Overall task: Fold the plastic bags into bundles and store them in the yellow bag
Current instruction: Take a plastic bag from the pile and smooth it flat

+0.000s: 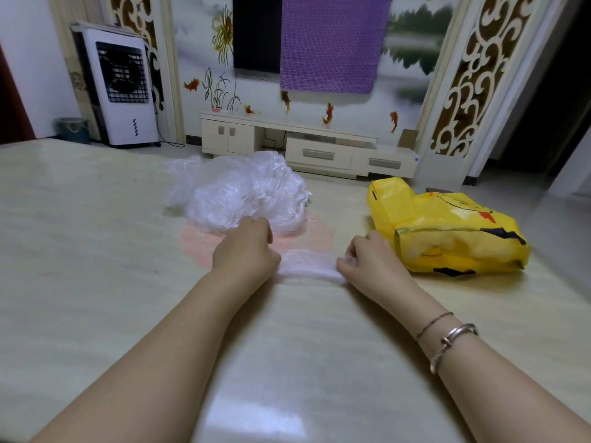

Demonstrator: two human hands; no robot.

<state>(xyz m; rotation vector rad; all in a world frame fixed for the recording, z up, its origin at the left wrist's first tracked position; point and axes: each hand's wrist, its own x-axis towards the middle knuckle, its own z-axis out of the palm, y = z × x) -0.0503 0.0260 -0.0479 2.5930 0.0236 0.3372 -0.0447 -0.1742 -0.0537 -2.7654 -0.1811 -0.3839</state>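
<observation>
A: What is held by the left hand [244,247]?

B: One end of a thin clear plastic bag [307,265] is held by it. The fingers are curled down onto that end.

A: And the other end?

B: It is pinched by the right hand [367,262]. The bag is kept flat on the table [96,251], stretched in a narrow strip between the two hands.

A: Where are the other bags kept?

B: A crumpled pile of clear plastic bags [243,190] is seen on the table, just behind the left hand. A pink mark [198,244] on the table top is partly covered by the pile.

A: Where is the yellow bag [447,228] found?

B: It is laid on its side on the table, just beside the right hand. Its open mouth is turned toward the hands. Something pale is seen inside, but what it is cannot be told.

A: What is worn on the right arm?

B: Two bracelets [447,340] are worn on the wrist.

A: What is seen past the table?

B: A white fan box [120,87] is stood on the floor at the left. A low white cabinet [307,145] is set against the painted wall, and a purple cloth [332,43] is hung above it.
</observation>
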